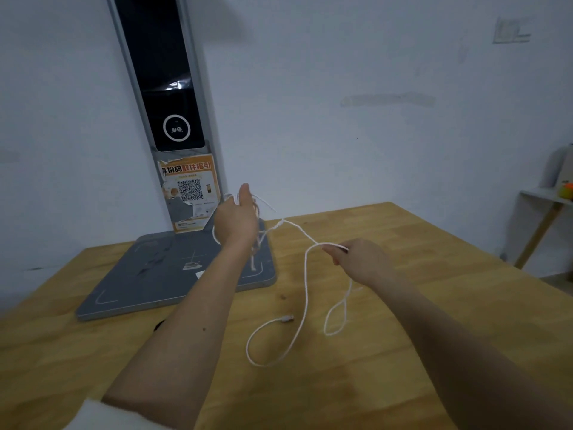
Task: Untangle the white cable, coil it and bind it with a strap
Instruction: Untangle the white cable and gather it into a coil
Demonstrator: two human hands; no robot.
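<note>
Pulling now risks tightening the snarl: the left hand (237, 220) seemingly grips bunched white cable (305, 293), the right hand (361, 259) pinches its slack.

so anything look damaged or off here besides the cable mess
Yes: the orange QR-code sticker on the grey scanner stand is torn and peeling along its left edge. The white cable still carries a knot between both hands.

White cable (305, 293), yellowish wood-grain table (403, 352), grey scanner base (148, 280).
</note>
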